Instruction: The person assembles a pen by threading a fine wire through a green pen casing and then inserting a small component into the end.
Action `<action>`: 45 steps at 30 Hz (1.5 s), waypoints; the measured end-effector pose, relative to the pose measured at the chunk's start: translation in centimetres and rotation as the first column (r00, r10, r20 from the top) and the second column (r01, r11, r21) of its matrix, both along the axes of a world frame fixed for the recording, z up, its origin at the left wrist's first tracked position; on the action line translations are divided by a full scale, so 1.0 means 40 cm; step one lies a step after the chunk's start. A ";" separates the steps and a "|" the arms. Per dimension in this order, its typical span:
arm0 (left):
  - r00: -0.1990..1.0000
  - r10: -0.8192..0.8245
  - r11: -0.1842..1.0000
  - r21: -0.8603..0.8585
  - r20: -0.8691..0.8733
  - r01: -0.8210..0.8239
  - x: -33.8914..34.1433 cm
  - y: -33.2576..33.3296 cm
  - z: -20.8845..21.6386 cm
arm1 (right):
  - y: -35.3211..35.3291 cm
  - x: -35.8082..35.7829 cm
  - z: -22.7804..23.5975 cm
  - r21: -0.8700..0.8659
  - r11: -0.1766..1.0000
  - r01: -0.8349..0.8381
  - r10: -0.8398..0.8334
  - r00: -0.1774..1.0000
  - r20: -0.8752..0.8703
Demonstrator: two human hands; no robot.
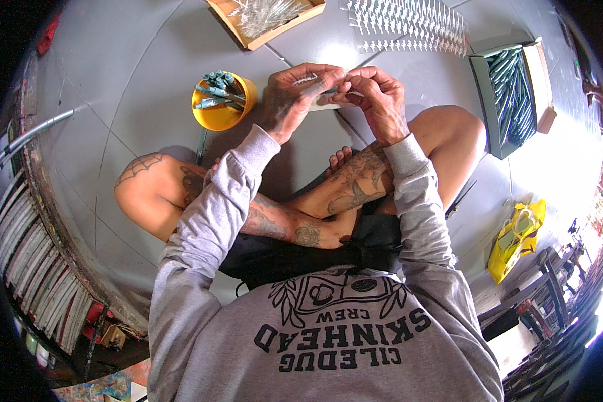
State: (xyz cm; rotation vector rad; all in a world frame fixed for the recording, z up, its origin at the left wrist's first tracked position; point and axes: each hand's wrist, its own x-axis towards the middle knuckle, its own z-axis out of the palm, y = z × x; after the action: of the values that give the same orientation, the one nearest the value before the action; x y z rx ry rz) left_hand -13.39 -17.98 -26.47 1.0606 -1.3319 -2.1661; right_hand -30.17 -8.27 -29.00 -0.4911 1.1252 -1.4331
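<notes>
My left hand (pixel 291 97) and my right hand (pixel 380 100) meet above the floor in front of my crossed legs. Both are closed in a pinch, fingertips almost touching. Whatever small piece they hold is mostly hidden by the fingers; a bit of dark green shows under the left fingers. Left of the hands stands a yellow cup (pixel 246 110) with several teal pens (pixel 218 89) leaning in it. Beyond the hands, rows of small white pointed parts (pixel 409 27) are lined up on the floor.
An open cardboard tray (pixel 251 41) holds clear thin pieces (pixel 264 15) at the far side. To the right, an open box (pixel 480 100) is filled with dark green pen barrels (pixel 514 94). A yellow bag (pixel 516 241) lies by my right knee; a slatted rack (pixel 40 254) stands left.
</notes>
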 end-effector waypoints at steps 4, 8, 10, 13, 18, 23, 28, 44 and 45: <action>0.999 0.001 0.999 0.034 -0.034 0.000 -0.001 0.001 0.008 | 0.001 0.000 -0.006 0.007 1.000 0.014 -0.014 1.000 -0.006; 0.998 0.009 0.999 0.050 -0.061 -0.006 -0.002 0.001 0.002 | -0.004 0.007 -0.001 0.002 0.999 0.047 -0.047 0.999 -0.009; 0.997 0.010 1.000 0.008 -0.071 -0.010 -0.002 0.004 0.001 | -0.004 0.008 0.000 0.003 0.999 0.054 -0.054 0.998 -0.022; 0.999 -0.002 0.999 -0.039 -0.044 0.001 -0.005 0.006 0.001 | 0.002 0.001 -0.005 0.000 1.000 0.029 -0.029 0.999 -0.041; 0.999 0.039 0.991 0.131 0.023 -0.042 0.009 -0.002 0.002 | -0.004 0.014 0.014 0.001 1.000 -0.009 0.009 1.000 -0.011; 0.999 0.033 0.986 0.163 0.025 -0.036 0.007 0.002 0.003 | -0.009 0.019 0.032 0.025 1.000 0.002 -0.002 1.000 -0.001; 1.000 0.003 0.994 0.107 0.013 -0.004 0.000 -0.001 0.017 | -0.008 0.013 0.023 0.029 0.999 0.026 -0.024 0.999 -0.048; 0.994 0.066 0.995 -0.074 -0.086 -0.072 -0.013 0.028 0.009 | -0.012 0.019 0.030 0.015 0.995 0.099 -0.097 0.991 -0.097; 0.995 0.055 0.991 -0.115 -0.078 -0.063 -0.013 0.030 0.012 | -0.013 0.020 0.035 0.012 0.994 0.109 -0.107 0.987 -0.119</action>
State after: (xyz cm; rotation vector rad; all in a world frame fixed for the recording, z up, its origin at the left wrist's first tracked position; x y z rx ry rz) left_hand -13.91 -16.79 -25.98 0.9524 -1.3586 -2.0372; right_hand -29.36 -8.80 -27.62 -0.5137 1.2753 -1.5012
